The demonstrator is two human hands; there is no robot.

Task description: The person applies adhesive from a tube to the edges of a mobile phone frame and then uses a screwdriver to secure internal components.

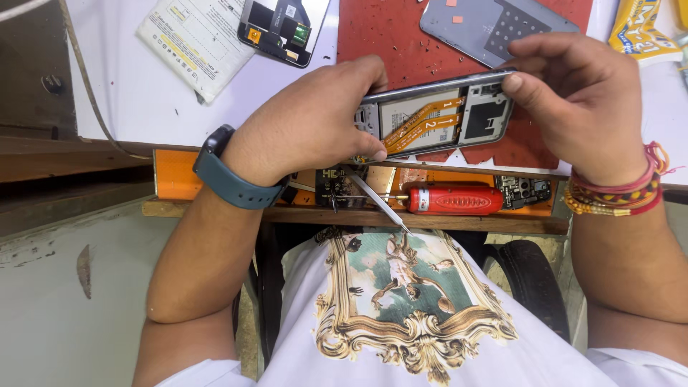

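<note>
Both hands gripped an opened phone (437, 118): left hand (308, 122) also pinching tweezers (380, 204), right hand (580, 100) clasping its right end above a red screwdriver (455, 201)

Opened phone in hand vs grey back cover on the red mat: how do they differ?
The opened phone is held up on edge by the left hand and right hand; the grey back cover lies flat on the red mat. The phone shows orange flex cables; the cover is a bare shell. Both are phone-sized.
</note>
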